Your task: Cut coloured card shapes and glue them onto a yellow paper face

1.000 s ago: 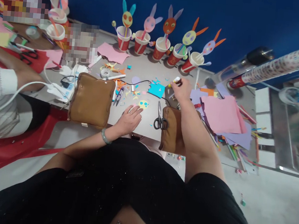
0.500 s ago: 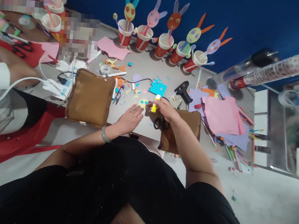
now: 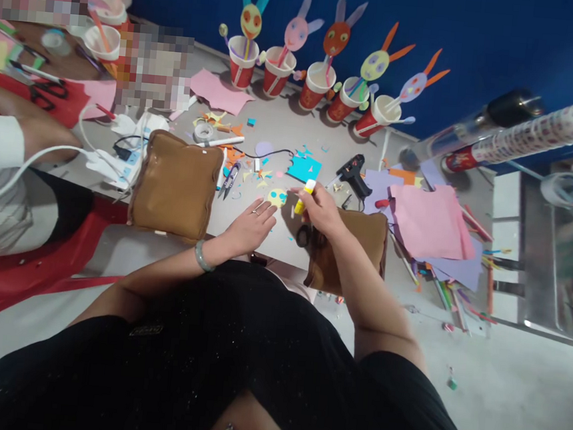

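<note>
My right hand (image 3: 323, 208) grips a yellow glue stick (image 3: 305, 197) with a white end, held above the table. To its left lies a pale yellow paper disc (image 3: 276, 197) with blue eye-shaped pieces on it. My left hand (image 3: 251, 227) rests flat with fingers stretched out, its fingertips at the disc's lower left edge. Black-handled scissors (image 3: 304, 236) lie below my right hand, partly hidden. A sheet of blue paper (image 3: 304, 169) with cut edges and scattered paper scraps lie just beyond the disc.
Brown cushions (image 3: 176, 185) lie at either side. A black glue gun (image 3: 354, 175) and pink paper (image 3: 431, 221) are to the right; small snips (image 3: 229, 180) lie left. Several red cups (image 3: 317, 94) with paper rabbits stand along the wall. Another person's arm (image 3: 48, 130) is at far left.
My right hand has shifted slightly right with the glue stick, away from the yellow disc, leaving more of it visible. The left hand stays in place. The whole view has shifted slightly.
</note>
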Demonstrator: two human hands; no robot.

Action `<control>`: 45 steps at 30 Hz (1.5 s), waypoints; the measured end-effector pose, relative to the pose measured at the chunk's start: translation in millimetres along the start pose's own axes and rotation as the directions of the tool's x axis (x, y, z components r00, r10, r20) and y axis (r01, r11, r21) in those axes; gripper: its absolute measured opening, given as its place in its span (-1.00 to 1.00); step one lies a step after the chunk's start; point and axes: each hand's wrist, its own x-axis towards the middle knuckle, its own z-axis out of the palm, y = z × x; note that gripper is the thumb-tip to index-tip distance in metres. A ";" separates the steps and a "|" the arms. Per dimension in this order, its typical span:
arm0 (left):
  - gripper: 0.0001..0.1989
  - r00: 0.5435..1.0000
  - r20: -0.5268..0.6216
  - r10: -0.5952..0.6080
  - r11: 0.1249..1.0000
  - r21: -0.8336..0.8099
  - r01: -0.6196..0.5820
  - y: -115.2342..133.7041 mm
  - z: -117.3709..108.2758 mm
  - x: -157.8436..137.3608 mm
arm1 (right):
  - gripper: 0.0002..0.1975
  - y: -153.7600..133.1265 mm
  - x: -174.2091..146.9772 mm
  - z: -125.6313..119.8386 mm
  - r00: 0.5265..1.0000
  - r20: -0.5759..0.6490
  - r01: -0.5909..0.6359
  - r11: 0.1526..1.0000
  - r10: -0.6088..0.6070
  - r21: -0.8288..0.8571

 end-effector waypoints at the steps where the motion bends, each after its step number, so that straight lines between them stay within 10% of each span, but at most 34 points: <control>1: -0.76 1.000 0.003 0.001 1.000 -0.004 -0.001 -0.1 -0.3 0.0 | -0.65 -1.1 -3.5 -0.6 0.998 0.033 0.059 0.990 -0.055 -0.129; 6: -0.72 1.000 0.001 0.011 1.000 0.017 -0.011 -0.1 -3.2 1.2 | -0.57 -6.6 -22.1 0.4 0.959 0.239 0.273 0.706 -0.149 -0.654; 11: -0.72 1.000 0.027 -0.005 1.000 -0.023 0.005 0.5 -4.9 1.7 | -0.47 -6.3 -31.3 2.2 0.960 0.219 0.279 0.569 -0.173 -0.774; 17: -0.69 0.999 0.035 -0.006 1.000 -0.002 0.006 0.7 -4.1 1.2 | -0.45 -2.5 -33.6 6.6 0.930 0.313 0.366 0.564 -0.192 -0.740; 25: -0.75 1.000 0.004 0.013 0.999 0.046 -0.013 0.4 -3.4 1.0 | -0.59 1.5 -22.4 -1.9 0.975 0.028 0.188 0.750 -0.220 -0.634; 36: -0.74 1.000 0.017 -0.016 0.997 -0.069 0.017 -0.6 -2.6 -1.1 | -0.64 3.7 -9.5 -3.9 0.955 -0.003 0.254 0.824 -0.296 -0.507; 45: -0.72 1.000 0.017 -0.022 0.998 -0.058 0.023 -29.6 -48.0 8.4 | -0.57 -0.1 -5.9 -14.2 0.929 0.091 0.358 0.803 -0.360 -0.476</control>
